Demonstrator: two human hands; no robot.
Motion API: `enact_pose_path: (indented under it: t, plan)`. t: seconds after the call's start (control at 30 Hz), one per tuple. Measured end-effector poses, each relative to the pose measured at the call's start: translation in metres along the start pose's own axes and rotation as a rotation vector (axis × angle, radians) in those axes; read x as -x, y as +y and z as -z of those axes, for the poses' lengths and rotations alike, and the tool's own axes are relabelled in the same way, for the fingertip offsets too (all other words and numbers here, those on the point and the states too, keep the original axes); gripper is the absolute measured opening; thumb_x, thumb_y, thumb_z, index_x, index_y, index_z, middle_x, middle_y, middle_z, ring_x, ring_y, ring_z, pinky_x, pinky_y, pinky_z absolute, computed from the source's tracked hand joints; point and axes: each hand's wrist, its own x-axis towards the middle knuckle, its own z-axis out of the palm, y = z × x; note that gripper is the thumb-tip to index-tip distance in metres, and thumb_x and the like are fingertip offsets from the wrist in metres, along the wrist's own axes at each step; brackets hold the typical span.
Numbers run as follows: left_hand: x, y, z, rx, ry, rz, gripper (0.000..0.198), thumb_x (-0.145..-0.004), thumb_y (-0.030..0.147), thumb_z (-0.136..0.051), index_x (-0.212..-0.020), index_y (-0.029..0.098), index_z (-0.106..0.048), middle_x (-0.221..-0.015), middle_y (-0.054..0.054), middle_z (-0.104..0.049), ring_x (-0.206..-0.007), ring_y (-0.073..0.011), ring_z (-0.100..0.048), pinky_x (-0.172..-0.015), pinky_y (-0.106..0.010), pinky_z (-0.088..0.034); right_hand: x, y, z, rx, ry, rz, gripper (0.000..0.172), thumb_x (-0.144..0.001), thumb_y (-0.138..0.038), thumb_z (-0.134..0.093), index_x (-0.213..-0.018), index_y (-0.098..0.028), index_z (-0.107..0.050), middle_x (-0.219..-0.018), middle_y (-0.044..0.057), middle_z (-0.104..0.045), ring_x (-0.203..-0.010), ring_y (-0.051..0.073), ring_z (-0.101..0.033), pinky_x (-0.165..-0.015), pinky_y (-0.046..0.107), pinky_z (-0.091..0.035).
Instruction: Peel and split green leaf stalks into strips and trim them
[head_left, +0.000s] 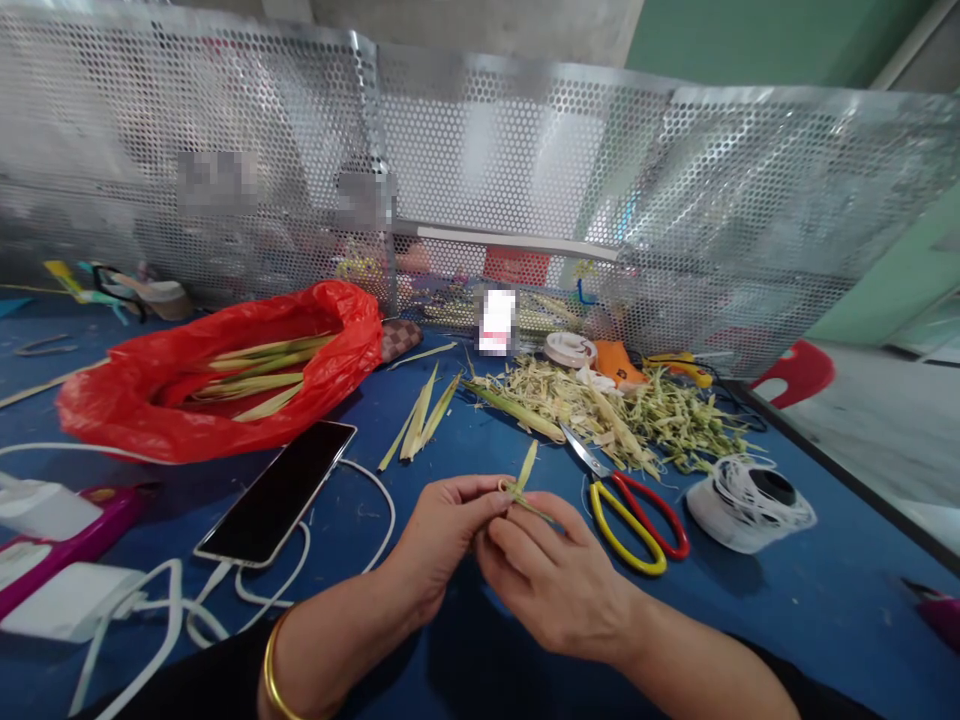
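Between my two hands is a narrow pale-green leaf strip (528,464), one end pointing up and away from me. My left hand (454,525) pinches it between thumb and forefinger, where it seems folded into a small loop or knot. My right hand (551,570) is closed at the same spot, its fingers curled round the lower part of the strip; its fingertips are partly hidden. Scissors (637,515) with one yellow and one red handle lie right of my hands, blades apart. Several loose leaf strips (420,415) rest on the blue table beyond my left hand.
A red plastic bag (247,435) holding long leaves stands at left. Nearby are a phone (277,495) and white cables (176,605). A heap of cut scraps (570,395), a tape roll (570,350) and white string (750,505) lie right. A perforated metal screen (510,160) borders the back.
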Motion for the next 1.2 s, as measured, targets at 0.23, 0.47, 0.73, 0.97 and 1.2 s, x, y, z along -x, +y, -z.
enact_pose_path:
  t: [0.23,0.47,0.73,0.97,1.2]
  plan:
    - [0.001,0.000,-0.001,-0.034,0.046,-0.028,0.031,-0.060,0.025,-0.080,-0.088,0.015,-0.076,-0.080,-0.007,-0.074,-0.069,-0.0145,-0.064,-0.068,-0.024,-0.049,-0.004,0.002,0.005,-0.230,0.134,-0.343,0.016,-0.086,-0.011,-0.050,-0.090,-0.019,-0.063,-0.082,0.004,-0.066,-0.079,0.017,-0.061,-0.092,0.039,-0.038]
    - [-0.001,0.007,0.003,-0.079,0.054,-0.076,0.022,-0.061,0.024,-0.077,-0.082,0.016,-0.077,-0.075,-0.006,-0.074,-0.061,-0.0131,-0.064,-0.069,-0.026,-0.050,-0.010,0.020,0.004,-1.021,0.090,-1.221,0.011,-0.078,-0.026,-0.060,-0.070,-0.019,-0.058,-0.064,0.000,-0.058,-0.062,0.015,-0.055,-0.059,0.027,-0.045]
    - [-0.002,0.004,0.001,-0.146,0.081,-0.086,0.031,-0.061,0.024,-0.079,-0.090,0.014,-0.075,-0.080,-0.007,-0.073,-0.068,-0.0120,-0.060,-0.063,-0.021,-0.046,-0.012,0.014,0.002,-1.487,0.108,-1.403,0.017,-0.072,-0.028,-0.066,-0.067,-0.016,-0.056,-0.060,-0.001,-0.060,-0.054,0.011,-0.054,-0.056,0.024,-0.046]
    - [-0.003,0.007,0.003,-0.016,0.204,-0.075,0.032,-0.057,0.023,-0.081,-0.087,0.014,-0.075,-0.075,-0.005,-0.071,-0.060,-0.0101,-0.060,-0.061,-0.021,-0.047,-0.002,0.014,-0.002,-1.037,0.153,-1.127,0.025,-0.091,-0.028,-0.044,-0.115,-0.019,-0.047,-0.077,0.002,-0.067,-0.062,0.015,-0.063,-0.065,0.030,-0.051]
    - [-0.006,0.007,0.004,-0.014,0.234,-0.076,0.034,-0.058,0.023,-0.079,-0.089,0.012,-0.072,-0.074,-0.004,-0.070,-0.058,-0.0086,-0.060,-0.060,-0.019,-0.047,0.001,0.021,0.002,-0.375,0.100,-0.330,0.027,-0.088,-0.006,-0.046,-0.107,-0.020,-0.059,-0.090,0.005,-0.070,-0.079,0.016,-0.064,-0.076,0.033,-0.045]
